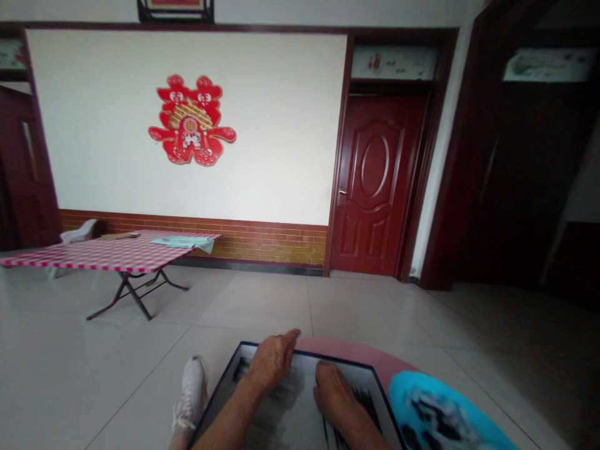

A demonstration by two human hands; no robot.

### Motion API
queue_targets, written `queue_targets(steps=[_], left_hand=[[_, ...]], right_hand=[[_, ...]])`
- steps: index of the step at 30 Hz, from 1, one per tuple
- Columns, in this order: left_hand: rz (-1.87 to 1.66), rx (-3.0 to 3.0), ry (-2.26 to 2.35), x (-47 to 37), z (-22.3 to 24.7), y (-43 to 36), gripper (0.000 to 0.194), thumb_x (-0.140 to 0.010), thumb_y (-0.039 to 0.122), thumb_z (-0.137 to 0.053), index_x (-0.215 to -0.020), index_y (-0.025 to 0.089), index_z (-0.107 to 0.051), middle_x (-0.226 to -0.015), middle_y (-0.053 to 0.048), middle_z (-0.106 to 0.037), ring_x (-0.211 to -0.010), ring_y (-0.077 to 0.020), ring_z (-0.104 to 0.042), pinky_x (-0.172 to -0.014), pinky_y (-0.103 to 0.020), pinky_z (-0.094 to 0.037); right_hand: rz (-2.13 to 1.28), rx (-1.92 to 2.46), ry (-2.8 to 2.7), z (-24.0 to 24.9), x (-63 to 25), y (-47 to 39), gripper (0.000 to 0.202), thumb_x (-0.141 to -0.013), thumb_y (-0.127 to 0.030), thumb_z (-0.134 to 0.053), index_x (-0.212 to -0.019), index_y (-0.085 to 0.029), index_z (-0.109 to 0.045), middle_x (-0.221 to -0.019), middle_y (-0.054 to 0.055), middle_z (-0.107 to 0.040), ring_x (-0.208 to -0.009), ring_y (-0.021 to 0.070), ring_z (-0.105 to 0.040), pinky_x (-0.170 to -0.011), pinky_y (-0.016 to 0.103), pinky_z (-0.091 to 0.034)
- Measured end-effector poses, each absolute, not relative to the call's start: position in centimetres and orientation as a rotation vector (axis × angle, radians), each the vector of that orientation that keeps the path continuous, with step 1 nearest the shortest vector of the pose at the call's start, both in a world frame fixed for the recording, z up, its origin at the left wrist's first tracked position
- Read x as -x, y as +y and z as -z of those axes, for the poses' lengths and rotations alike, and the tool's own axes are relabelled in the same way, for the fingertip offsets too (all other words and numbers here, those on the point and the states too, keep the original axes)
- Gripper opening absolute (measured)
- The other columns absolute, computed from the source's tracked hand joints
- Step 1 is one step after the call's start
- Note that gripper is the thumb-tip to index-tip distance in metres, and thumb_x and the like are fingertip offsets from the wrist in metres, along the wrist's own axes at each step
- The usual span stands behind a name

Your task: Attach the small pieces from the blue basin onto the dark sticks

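A shallow white tray with a dark blue rim (328,358) lies before me on a pink round surface (370,357). My left hand (274,361) is over the tray's far left part, index finger stretched toward the far rim; whether it holds anything is hidden. My right hand (332,389) is inside the tray with its fingers curled together, and what they hold, if anything, cannot be made out. Beside and under the right hand lie thin dark items (365,400) with prongs like forks. Another dark item (241,369) sits in the tray's far left corner.
A bright blue container (469,400) with dark and whitish items stands right of the tray. A white shoe (192,384) is at the left on the tiled floor. Further off is a folding table with a pink checked top (117,251) and a pale green cloth (187,242).
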State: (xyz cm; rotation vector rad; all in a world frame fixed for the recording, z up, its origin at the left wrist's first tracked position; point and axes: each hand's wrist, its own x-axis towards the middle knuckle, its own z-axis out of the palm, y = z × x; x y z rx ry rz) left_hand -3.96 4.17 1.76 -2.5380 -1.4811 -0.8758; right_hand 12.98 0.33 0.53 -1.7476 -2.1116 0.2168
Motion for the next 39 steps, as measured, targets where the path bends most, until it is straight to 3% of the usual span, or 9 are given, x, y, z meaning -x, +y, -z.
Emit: queue_targets(steps=[9, 14, 26, 29, 34, 39], left_hand=[[0.848, 2.589, -1.483, 4.1, -0.9, 4.7, 0.040, -0.093, 0.029, -0.028, -0.125, 0.017, -0.049, -0.093, -0.010, -0.069, -0.086, -0.0225, -0.064, -0.075, -0.031, -0.047], [0.876, 2.636, -1.472, 4.3, -0.1, 5.5, 0.041, -0.093, 0.032, -0.027, -0.125, 0.020, -0.048, -0.095, -0.008, -0.069, -0.087, -0.0214, -0.064, -0.077, -0.030, -0.046], [0.918, 2.644, -1.425, 4.2, -0.1, 5.6, 0.039, -0.092, 0.031, -0.028, -0.123, 0.020, -0.050, -0.097, -0.006, -0.069, -0.086, -0.0204, -0.065, -0.077, -0.030, -0.048], [0.949, 2.583, -1.398, 4.3, 0.6, 6.1, 0.039, -0.091, 0.028, -0.027, -0.120, 0.020, -0.052, -0.096, -0.006, -0.069, -0.087, -0.0197, -0.064, -0.078, -0.029, -0.048], [0.974, 2.528, -1.366, 4.4, 1.4, 6.6, 0.038, -0.090, 0.025, -0.028, -0.118, 0.019, -0.053, -0.094, -0.007, -0.069, -0.088, -0.0199, -0.064, -0.079, -0.031, -0.048], [0.998, 2.517, -1.348, 4.2, 1.4, 6.6, 0.038, -0.090, 0.025, -0.029, -0.117, 0.019, -0.054, -0.092, -0.008, -0.069, -0.084, -0.0208, -0.064, -0.076, -0.032, -0.049]], right_hand=[[-0.088, 1.952, -2.182, 0.0, -12.7, 0.6, 0.038, -0.066, 0.009, -0.043, -0.092, -0.004, -0.067, -0.091, 0.022, -0.069, -0.086, 0.0285, -0.066, -0.071, 0.033, -0.049], [-0.029, 2.012, -2.171, 0.3, -12.5, 0.6, 0.039, -0.070, 0.006, -0.043, -0.103, -0.002, -0.063, -0.102, 0.024, -0.065, -0.098, 0.0300, -0.061, -0.081, 0.037, -0.048], [-0.009, 1.998, -2.236, -1.7, -11.4, 0.3, 0.031, -0.057, -0.002, -0.060, -0.086, -0.007, -0.069, -0.087, 0.021, -0.069, -0.085, 0.0319, -0.065, -0.072, 0.036, -0.051], [0.017, 1.952, -2.238, -3.3, -11.9, 0.2, 0.024, -0.062, -0.008, -0.059, -0.084, -0.009, -0.069, -0.084, 0.019, -0.070, -0.083, 0.0296, -0.065, -0.071, 0.035, -0.050], [0.133, 1.848, -2.130, -5.9, -17.7, -0.6, 0.023, -0.080, -0.020, -0.044, -0.091, -0.017, -0.064, -0.091, 0.011, -0.068, -0.090, 0.0196, -0.061, -0.078, 0.028, -0.043], [0.166, 1.976, -2.026, -4.9, -27.1, -1.6, 0.023, -0.077, -0.011, -0.043, -0.084, -0.015, -0.065, -0.087, 0.010, -0.066, -0.086, 0.0183, -0.059, -0.077, 0.027, -0.040]])
